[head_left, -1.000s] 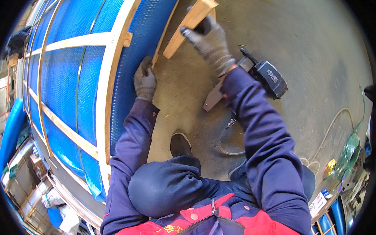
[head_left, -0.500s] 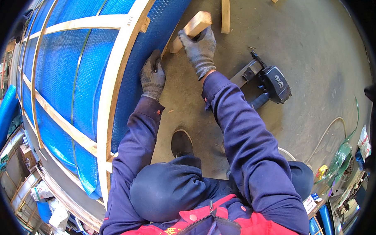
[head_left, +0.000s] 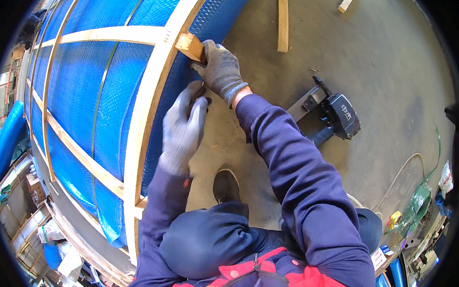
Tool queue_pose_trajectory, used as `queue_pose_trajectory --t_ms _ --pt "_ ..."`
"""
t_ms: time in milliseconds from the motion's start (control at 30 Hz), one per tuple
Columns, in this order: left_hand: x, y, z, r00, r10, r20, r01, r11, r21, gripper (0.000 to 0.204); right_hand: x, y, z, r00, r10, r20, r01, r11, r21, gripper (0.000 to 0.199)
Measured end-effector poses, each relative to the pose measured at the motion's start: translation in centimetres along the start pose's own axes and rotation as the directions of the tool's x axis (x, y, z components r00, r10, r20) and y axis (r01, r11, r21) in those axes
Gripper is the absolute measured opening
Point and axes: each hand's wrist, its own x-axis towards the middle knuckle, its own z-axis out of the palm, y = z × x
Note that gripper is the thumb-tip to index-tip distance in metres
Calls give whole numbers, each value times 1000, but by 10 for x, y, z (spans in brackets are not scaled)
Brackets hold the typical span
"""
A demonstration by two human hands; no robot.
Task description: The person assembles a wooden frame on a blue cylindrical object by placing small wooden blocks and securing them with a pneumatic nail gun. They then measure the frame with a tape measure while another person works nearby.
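My right hand (head_left: 221,70), in a grey work glove, grips a short wooden block (head_left: 189,45) and holds it against the edge batten of a large crate. The crate (head_left: 150,90) is a pale wooden frame over blue bubble wrap (head_left: 79,92) and fills the left of the view. My left hand (head_left: 183,125), also gloved, rests just below the right hand against the blue side of the crate, its fingers curled; I cannot make out anything in it. Both sleeves are dark blue.
A black nail gun (head_left: 331,114) lies on the concrete floor to the right of my arms. A loose wooden batten (head_left: 283,21) lies on the floor at the top. My dark shoe (head_left: 226,186) shows below. A hose and clutter (head_left: 414,200) sit at the right rim.
My right hand has carried the wooden block from out over the floor to the crate's edge batten. My left hand has stayed at the blue side, now close under the right hand.
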Motion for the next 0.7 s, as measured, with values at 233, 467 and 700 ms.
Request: queue_pose_trajectory --t_ms 233,467,700 --pt "87 86 -48 759 618 207 -517 376 769 99 2 -2 4 999 13 -30 -14 999 -32 44" --pt "120 42 -21 793 553 256 -411 177 894 95 -13 58 12 991 -117 -63 130 950 284 63" --pt "118 54 -17 829 470 302 -396 114 911 91 -24 145 38 950 170 262 -159 985 -62 76"
